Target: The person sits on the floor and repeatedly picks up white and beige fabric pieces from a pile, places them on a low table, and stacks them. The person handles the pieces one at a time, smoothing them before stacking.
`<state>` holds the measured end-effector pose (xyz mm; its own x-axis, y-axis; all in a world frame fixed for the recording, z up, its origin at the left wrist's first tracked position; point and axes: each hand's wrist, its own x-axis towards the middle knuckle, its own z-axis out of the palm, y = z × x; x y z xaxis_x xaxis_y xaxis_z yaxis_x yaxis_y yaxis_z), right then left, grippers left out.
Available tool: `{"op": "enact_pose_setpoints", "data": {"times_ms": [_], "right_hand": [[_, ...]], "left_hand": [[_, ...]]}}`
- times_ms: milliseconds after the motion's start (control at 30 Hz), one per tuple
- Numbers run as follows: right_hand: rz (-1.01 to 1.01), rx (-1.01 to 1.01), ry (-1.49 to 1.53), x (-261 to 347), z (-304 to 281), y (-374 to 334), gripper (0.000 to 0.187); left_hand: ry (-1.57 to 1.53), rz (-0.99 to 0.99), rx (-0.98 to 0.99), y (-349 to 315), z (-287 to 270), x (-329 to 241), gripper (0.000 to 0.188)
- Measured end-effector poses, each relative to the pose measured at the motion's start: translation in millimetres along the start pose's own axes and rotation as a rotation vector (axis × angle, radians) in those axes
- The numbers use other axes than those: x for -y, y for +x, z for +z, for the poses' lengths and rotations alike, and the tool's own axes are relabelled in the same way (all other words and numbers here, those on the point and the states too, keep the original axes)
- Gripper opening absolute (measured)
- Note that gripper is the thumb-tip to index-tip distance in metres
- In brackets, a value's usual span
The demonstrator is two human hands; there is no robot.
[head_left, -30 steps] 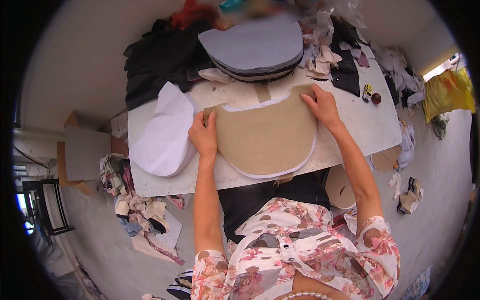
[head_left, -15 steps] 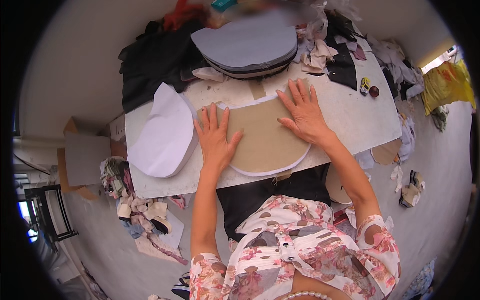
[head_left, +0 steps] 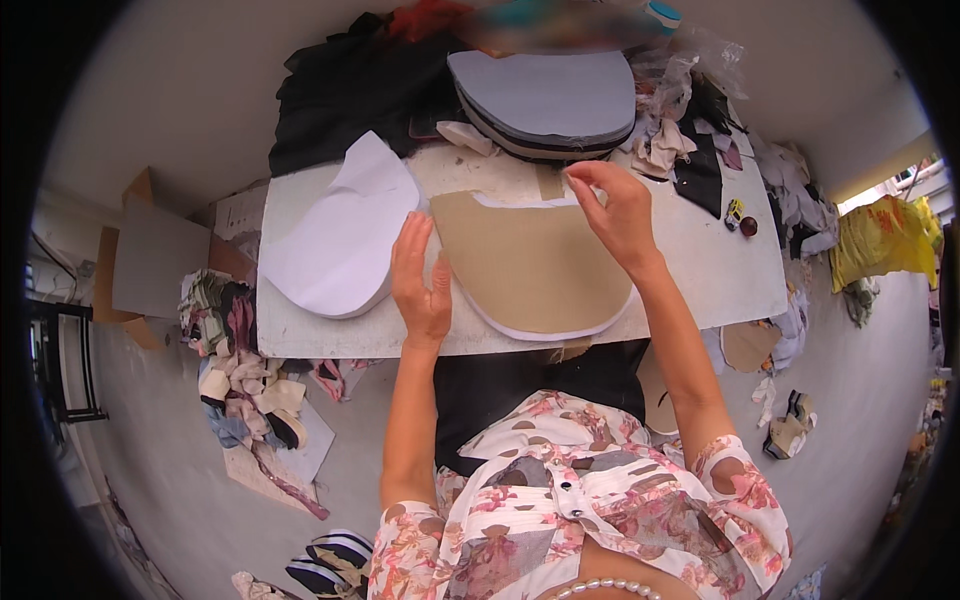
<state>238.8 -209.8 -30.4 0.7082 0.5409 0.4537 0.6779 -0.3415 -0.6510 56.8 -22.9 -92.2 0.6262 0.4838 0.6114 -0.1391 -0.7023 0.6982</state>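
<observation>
A tan, round-bottomed fabric panel (head_left: pixel 535 265) lies flat on the table before me, with a white layer showing along its lower and upper edges. My left hand (head_left: pixel 420 285) is at its left side, open, fingers straight and edge-on, holding nothing. Over the panel's upper right part is my right hand (head_left: pixel 618 215), thumb and fingertips drawn together in a pinch; anything between them is too small to make out. To the left of my left hand rests a stack of white curved panels (head_left: pixel 335 245). Beyond the tan panel sits a stack of grey-topped curved panels (head_left: pixel 548 95).
Black cloth (head_left: pixel 350 105) covers the table's far left. Fabric scraps (head_left: pixel 665 150), a toy car (head_left: pixel 733 213) and a dark red ball (head_left: pixel 748 227) are at the right. Scraps (head_left: pixel 250 385) pile up past the table's left edge. A yellow bag (head_left: pixel 880 240) is farther right.
Both hands have come off their flat press on the tan panel. The left has turned edge-on at the panel's left side; the right has lifted and curled into a pinch. The view has shifted.
</observation>
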Motion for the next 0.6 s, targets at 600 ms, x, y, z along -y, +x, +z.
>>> {"op": "enact_pose_setpoints", "data": {"times_ms": [600], "right_hand": [[-0.433, 0.610, 0.023, 135.3, 245.0, 19.6, 0.009]], "left_hand": [[0.057, -0.514, -0.695, -27.6, -139.5, 67.6, 0.029]]}}
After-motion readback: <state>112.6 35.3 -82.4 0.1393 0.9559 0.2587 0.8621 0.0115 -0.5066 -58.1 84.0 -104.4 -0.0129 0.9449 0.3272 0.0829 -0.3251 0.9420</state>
